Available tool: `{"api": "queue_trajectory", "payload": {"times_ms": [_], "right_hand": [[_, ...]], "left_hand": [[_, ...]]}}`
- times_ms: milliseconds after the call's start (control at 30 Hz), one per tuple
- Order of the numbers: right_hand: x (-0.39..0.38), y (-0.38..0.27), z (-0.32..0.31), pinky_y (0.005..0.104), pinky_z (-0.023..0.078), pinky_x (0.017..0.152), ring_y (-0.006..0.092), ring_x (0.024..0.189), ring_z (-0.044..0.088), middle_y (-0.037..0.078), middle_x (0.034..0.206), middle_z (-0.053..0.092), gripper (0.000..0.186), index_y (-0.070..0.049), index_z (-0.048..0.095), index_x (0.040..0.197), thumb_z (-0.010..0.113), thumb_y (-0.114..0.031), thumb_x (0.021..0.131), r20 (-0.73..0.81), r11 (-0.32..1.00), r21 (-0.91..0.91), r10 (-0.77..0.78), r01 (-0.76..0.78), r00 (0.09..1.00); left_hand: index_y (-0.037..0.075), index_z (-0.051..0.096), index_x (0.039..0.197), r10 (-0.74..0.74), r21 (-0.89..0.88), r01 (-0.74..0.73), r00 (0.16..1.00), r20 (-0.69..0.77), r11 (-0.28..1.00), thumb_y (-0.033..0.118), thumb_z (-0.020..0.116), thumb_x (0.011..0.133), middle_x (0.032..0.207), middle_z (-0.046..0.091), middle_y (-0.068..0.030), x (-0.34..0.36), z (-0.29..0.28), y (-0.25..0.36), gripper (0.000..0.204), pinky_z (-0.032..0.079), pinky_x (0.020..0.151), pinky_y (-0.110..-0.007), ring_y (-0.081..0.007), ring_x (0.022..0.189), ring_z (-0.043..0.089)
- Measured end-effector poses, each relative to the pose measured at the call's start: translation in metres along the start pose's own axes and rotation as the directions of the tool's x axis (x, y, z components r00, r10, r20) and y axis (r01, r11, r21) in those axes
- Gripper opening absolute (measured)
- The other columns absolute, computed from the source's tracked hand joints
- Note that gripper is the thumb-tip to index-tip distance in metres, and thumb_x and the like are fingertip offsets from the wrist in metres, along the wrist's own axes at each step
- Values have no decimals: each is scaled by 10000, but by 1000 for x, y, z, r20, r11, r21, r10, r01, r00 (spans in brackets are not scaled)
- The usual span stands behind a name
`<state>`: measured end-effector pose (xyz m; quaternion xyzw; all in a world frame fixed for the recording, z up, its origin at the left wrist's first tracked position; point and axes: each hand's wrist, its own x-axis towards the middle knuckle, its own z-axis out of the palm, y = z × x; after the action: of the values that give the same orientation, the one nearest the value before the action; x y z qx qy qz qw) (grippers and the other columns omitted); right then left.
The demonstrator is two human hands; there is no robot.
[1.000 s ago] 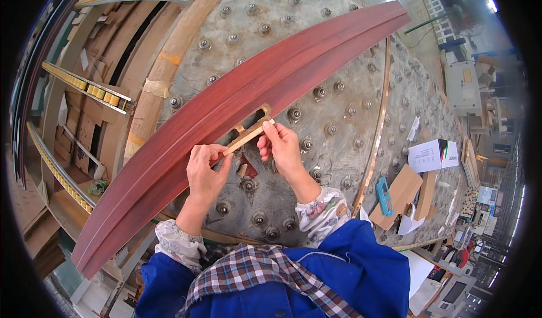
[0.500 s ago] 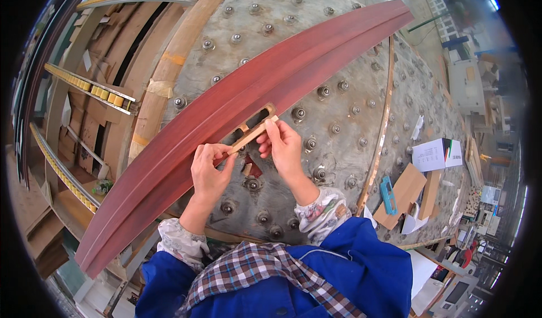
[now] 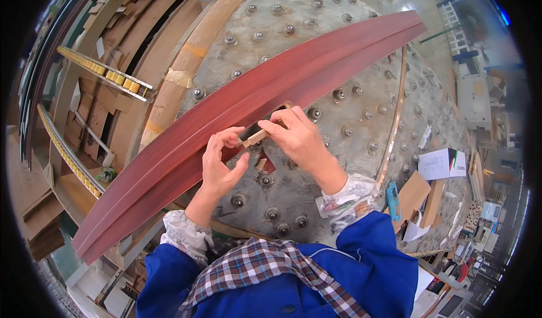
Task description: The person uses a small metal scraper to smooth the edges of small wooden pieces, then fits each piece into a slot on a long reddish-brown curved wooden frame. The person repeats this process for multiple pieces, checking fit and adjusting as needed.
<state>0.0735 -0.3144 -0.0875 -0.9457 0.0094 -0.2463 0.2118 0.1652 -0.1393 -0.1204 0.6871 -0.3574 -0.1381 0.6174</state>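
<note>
Right of bench, white box (image 3: 443, 164)

small tan wooden stick (image 3: 255, 137), pinched over red board (image 3: 237, 106)

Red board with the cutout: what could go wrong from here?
1. The long red board lies on a ball-roller table; pushing on it could make it roll away.
2. The small wooden piece is pinched only by fingertips of the left hand and right hand at the cutout; it may slip.
3. Fingers at the cutout edge could get pinched.
</note>
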Motion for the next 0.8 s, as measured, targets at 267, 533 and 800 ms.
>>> {"api": "queue_trajectory", "payload": {"times_ms": [267,533,800], "right_hand": [[7,9,12,311,436,655,190,754,492,23,788,498,246,-93,653,871,608,-72,630,164,989,-62,-123,134,979],[6,9,18,304,446,630,190,748,498,24,780,492,222,-83,655,853,606,-76,636,220,995,-34,-87,97,972],[11,6,12,286,458,628,183,760,500,24,782,488,222,-74,653,846,597,-61,631,285,994,-61,-72,92,956]], "left_hand": [[29,526,993,-87,96,92,995,-54,991,12,758,652,909,593,-32,-3,3,-3,413,443,722,-244,-103,744,503],[60,538,969,40,322,-34,999,-14,946,-2,724,631,840,587,-35,-1,5,-6,391,456,648,-293,-190,688,511],[53,576,857,40,349,-33,999,-14,937,-11,730,629,799,603,-35,1,8,-6,284,451,590,-277,-169,645,518]]}}
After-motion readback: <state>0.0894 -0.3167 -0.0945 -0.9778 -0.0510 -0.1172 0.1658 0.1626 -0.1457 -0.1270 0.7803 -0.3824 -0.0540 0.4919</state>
